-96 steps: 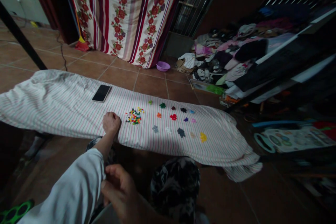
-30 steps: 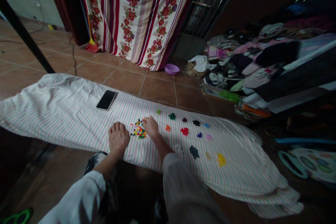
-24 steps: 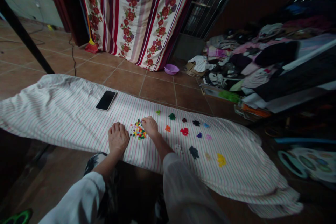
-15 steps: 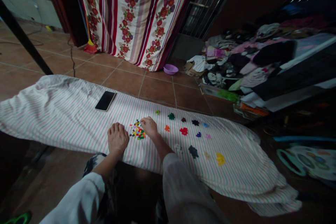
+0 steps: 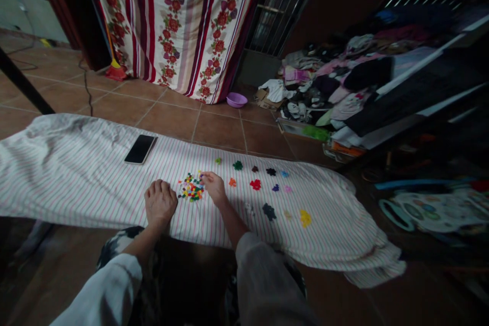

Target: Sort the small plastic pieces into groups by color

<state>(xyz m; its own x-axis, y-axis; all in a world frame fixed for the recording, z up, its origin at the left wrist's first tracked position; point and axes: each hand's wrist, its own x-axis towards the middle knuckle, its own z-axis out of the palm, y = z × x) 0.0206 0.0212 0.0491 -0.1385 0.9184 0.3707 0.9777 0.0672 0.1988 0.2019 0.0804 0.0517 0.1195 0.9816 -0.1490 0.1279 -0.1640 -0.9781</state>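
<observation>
A mixed heap of small coloured beads (image 5: 190, 188) lies on a striped cloth (image 5: 76, 173) spread over a low surface. My left hand (image 5: 160, 202) rests on the cloth just left of the heap, fingers curled into a loose fist. My right hand (image 5: 213, 185) is at the heap's right edge, fingertips pinched together over the beads; what they hold is too small to see. Right of the heap lie separate small piles by colour, among them red (image 5: 255, 184), green (image 5: 237, 165), dark blue (image 5: 269, 210) and yellow (image 5: 305, 217).
A black phone (image 5: 140, 148) lies on the cloth at the back left. Behind is tiled floor (image 5: 221, 127), a floral curtain (image 5: 179, 20), a purple bowl (image 5: 237, 99) and a heap of clothes (image 5: 336, 81). A toy board (image 5: 431, 209) lies at the right.
My right hand came up from my lap to the bead heap and stays pinching at its right edge. The left hand has stayed put. The view shifted slightly.
</observation>
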